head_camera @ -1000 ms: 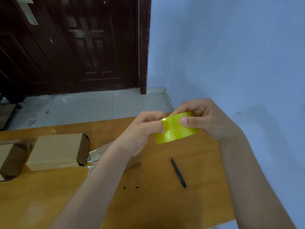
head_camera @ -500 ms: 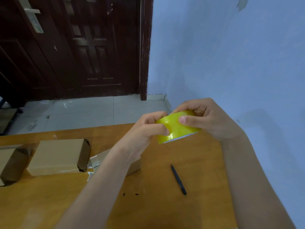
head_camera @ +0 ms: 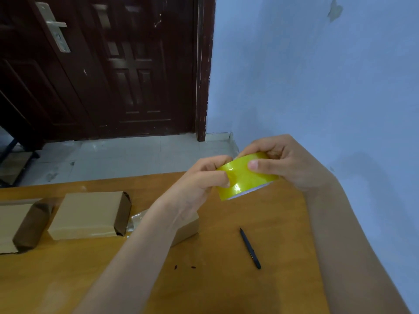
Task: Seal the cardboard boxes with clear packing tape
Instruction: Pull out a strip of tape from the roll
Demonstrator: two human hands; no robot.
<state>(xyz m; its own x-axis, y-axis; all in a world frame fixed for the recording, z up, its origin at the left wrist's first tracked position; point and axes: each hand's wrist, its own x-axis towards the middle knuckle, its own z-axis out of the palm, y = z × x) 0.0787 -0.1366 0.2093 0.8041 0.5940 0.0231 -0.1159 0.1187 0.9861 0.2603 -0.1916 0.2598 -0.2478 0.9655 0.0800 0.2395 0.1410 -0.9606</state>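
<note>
Two bare forearms rise from the bottom edge of the frame and meet just right of centre, above the table [head_camera: 226, 288], a wooden top that fills the lower half of the picture. On it, at lower centre, sit two small dark specks [head_camera: 184, 267]. Right of them a slim black pen [head_camera: 250, 247] lies at a slant, well apart from everything else.

The left hand [head_camera: 199, 184] and right hand [head_camera: 288, 164] both hold the tape roll [head_camera: 243, 177], a glossy yellow roll lifted clear of the table, right of centre. The left hand's curled fingers and thumb pinch the roll's left side. The right hand grips the right side, thumb pressed flat on the front face and fingers curled over the top. A pale rim of the core shows at the roll's lower edge.

Under the left forearm, mid-frame, a box [head_camera: 188, 227] lies mostly hidden, with a crinkled bit of clear film [head_camera: 136, 219] at its left end. Further left a second box [head_camera: 88, 214] lies flat, its dark end flap facing right. At the left edge a third box [head_camera: 15, 225] is cut off by the frame, touching or just beside the second; which, I cannot tell.

Beyond the table lies a pale tiled floor [head_camera: 118, 157]. A dark wooden door [head_camera: 127, 64] with a metal handle [head_camera: 55, 26] fills the upper left, and a blue wall [head_camera: 317, 75] the upper right.
</note>
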